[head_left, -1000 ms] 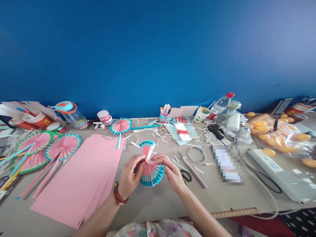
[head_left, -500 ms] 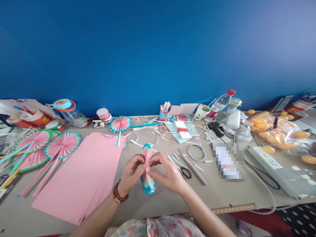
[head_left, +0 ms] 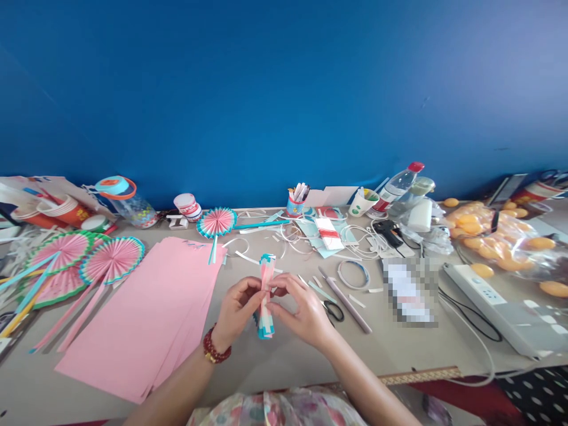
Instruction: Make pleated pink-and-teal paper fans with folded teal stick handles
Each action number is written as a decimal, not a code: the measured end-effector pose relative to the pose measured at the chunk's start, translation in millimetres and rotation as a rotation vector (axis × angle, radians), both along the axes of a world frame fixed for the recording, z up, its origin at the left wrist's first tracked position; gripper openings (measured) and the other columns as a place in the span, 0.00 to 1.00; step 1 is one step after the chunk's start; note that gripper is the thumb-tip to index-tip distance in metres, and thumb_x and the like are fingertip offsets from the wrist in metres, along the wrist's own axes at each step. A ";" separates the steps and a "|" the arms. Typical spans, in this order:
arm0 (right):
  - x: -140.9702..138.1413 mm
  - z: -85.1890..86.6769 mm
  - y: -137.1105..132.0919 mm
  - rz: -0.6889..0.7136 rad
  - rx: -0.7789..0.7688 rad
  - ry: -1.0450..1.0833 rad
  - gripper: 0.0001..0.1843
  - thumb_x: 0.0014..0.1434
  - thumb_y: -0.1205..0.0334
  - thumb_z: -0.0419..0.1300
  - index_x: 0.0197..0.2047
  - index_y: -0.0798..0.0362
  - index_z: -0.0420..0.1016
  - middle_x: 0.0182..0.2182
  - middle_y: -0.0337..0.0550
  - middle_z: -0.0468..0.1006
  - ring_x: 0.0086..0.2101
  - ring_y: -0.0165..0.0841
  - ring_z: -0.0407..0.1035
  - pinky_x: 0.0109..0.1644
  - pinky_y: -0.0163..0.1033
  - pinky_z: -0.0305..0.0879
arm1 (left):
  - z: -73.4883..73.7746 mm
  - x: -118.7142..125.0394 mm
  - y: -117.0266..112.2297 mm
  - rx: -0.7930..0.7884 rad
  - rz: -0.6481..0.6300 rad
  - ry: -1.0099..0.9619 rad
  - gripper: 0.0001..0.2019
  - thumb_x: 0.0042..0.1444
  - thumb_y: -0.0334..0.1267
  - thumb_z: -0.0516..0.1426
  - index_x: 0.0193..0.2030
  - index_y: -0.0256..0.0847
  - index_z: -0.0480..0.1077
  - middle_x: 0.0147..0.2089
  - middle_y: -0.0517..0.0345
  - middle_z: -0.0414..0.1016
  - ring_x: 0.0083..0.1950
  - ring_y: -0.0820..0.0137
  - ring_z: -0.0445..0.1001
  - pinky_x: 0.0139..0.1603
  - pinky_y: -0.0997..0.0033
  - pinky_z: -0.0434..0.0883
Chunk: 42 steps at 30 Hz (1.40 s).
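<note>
A pleated paper strip [head_left: 266, 322], pink and white with teal ends, stands upright between my hands above the table. My left hand [head_left: 239, 307], with a dark red bead bracelet at the wrist, pinches its middle from the left. From the other side, the fingertips of my right hand [head_left: 298, 307] close on the same middle part. Just past my right hand lie black-handled scissors [head_left: 333, 310], partly hidden by it. A stack of pink paper [head_left: 146, 319] is left of my left hand.
Finished pleated paper fans [head_left: 113, 263] lie at the left, and another fan [head_left: 216, 225] lies behind the stack. Right of the scissors are a lilac stick [head_left: 350, 305], a ring of tape [head_left: 354, 275], a blurred phone-like shape [head_left: 408, 291] and a power strip [head_left: 483, 287].
The pleated strip has been drawn together; its lower end, fanned out before, is narrower now. My hands stay in nearly the same place.
</note>
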State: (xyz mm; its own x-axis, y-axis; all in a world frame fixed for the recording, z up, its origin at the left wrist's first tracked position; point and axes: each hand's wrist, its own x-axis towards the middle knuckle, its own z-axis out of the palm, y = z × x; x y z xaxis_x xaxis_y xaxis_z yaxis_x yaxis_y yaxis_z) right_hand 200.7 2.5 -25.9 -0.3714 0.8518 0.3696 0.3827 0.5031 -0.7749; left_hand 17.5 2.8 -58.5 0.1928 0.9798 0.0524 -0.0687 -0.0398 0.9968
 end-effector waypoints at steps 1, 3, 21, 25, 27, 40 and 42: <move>0.1 -1.2 0.3 -0.005 0.012 -0.005 0.15 0.60 0.67 0.63 0.50 0.47 0.71 0.42 0.43 0.76 0.39 0.35 0.72 0.45 0.39 0.69 | -0.1 0.2 0.3 0.002 -0.004 0.004 0.08 0.62 0.42 0.59 0.40 0.39 0.73 0.39 0.55 0.76 0.37 0.69 0.75 0.35 0.73 0.71; 0.3 -3.7 1.0 -0.015 0.035 -0.024 0.13 0.62 0.66 0.62 0.50 0.47 0.71 0.43 0.43 0.76 0.40 0.35 0.72 0.45 0.39 0.70 | -0.8 -0.1 0.8 0.014 -0.008 0.015 0.08 0.62 0.42 0.59 0.40 0.39 0.73 0.40 0.54 0.77 0.39 0.68 0.75 0.36 0.72 0.71; 3.9 -3.5 5.1 -0.050 0.334 -0.296 0.10 0.66 0.68 0.54 0.45 0.51 0.76 0.40 0.47 0.83 0.39 0.38 0.74 0.45 0.44 0.71 | -0.5 -1.7 -0.5 0.392 0.056 0.325 0.05 0.63 0.33 0.55 0.38 0.41 0.72 0.39 0.54 0.77 0.42 0.67 0.75 0.46 0.68 0.71; 3.0 -3.5 5.4 -0.049 0.360 -0.356 0.09 0.66 0.68 0.54 0.44 0.53 0.76 0.39 0.47 0.83 0.38 0.39 0.74 0.43 0.43 0.70 | -0.9 -2.6 -0.8 0.433 0.041 0.370 0.05 0.64 0.32 0.55 0.38 0.41 0.72 0.40 0.53 0.77 0.43 0.67 0.75 0.47 0.68 0.71; 1.7 -3.8 5.1 -0.050 0.370 -0.364 0.09 0.66 0.68 0.54 0.43 0.54 0.76 0.39 0.47 0.82 0.38 0.39 0.74 0.43 0.43 0.70 | -0.7 -2.7 -0.9 0.440 0.034 0.379 0.05 0.64 0.32 0.54 0.38 0.41 0.71 0.40 0.53 0.77 0.43 0.67 0.75 0.47 0.68 0.71; 2.7 -1.4 5.3 -0.035 0.358 -0.368 0.09 0.65 0.68 0.54 0.43 0.52 0.76 0.38 0.47 0.82 0.38 0.39 0.74 0.43 0.43 0.70 | 0.2 -2.5 -0.8 0.414 0.021 0.354 0.05 0.65 0.33 0.53 0.38 0.41 0.69 0.38 0.54 0.75 0.41 0.67 0.74 0.46 0.68 0.71; 1.9 -1.6 5.5 -0.036 0.364 -0.371 0.09 0.65 0.68 0.54 0.42 0.52 0.76 0.38 0.47 0.82 0.37 0.38 0.74 0.42 0.43 0.70 | -0.4 -2.5 -0.6 0.416 0.022 0.359 0.05 0.65 0.33 0.53 0.38 0.41 0.69 0.38 0.53 0.75 0.42 0.67 0.74 0.46 0.68 0.71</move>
State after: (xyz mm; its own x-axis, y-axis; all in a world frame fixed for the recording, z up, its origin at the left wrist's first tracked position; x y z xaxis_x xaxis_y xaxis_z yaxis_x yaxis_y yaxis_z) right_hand 202.5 8.1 -27.6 -0.5068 0.7074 0.4927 0.6205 0.6961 -0.3612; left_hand 15.0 2.2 -58.8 0.2501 0.8943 0.3711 0.2778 -0.4334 0.8573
